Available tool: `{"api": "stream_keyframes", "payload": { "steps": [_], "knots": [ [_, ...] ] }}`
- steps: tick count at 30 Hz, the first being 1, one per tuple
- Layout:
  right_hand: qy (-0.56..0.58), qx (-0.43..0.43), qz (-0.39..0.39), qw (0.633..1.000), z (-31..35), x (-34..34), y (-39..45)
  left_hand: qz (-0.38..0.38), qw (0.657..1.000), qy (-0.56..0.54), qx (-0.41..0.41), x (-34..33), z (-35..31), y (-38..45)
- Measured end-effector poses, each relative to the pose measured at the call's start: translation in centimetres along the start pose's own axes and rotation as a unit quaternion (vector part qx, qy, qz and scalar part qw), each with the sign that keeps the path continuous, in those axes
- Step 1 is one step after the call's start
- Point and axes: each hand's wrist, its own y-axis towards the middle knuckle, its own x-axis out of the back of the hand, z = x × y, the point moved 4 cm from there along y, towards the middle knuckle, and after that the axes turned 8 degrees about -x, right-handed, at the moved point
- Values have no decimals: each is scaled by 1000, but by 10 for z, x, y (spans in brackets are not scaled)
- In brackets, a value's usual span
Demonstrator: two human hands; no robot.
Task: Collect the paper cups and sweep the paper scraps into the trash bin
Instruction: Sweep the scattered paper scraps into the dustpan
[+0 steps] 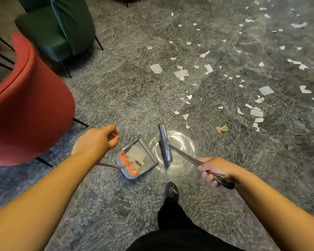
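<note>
Red chair (25, 113) flanks left hand (96, 140) gripping dustpan (137, 160); right hand (216, 169) clasps broom (165, 144) near scraps (181, 74).

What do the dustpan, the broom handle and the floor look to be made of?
Dustpan: grey, matte, looks like moulded plastic, with an orange comb edge; it holds paper scraps.
Broom handle: shiny silver shaft, probably metal, ending in a black ribbed grip; the right hand holds it.
Floor: grey veined, stone-like, polished, since a ceiling light reflects in it; stone or tile, cannot tell.

Floor (172, 156) glare, blurred wide-angle edges
</note>
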Motion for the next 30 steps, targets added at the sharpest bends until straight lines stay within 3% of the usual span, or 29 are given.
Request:
{"api": "stream_keyframes", "payload": {
  "steps": [9,15,21,24,27,30],
  "knots": [
    [-79,-29,-21,996,92,51,77,12,997,45,-62,10,5,107],
    [-136,-24,-28,990,111,52,102,47,993,45,-99,16,4,161],
    [-82,-43,-5,996,110,36,120,69,992,51,-96,13,6,188],
    [9,-68,25,997,105,25,129,74,992,47,-96,14,16,194],
    [84,-88,17,992,101,15,137,66,992,40,-95,17,27,197],
    [83,-85,1,993,104,0,144,45,993,36,-104,18,33,197]
  ]
}}
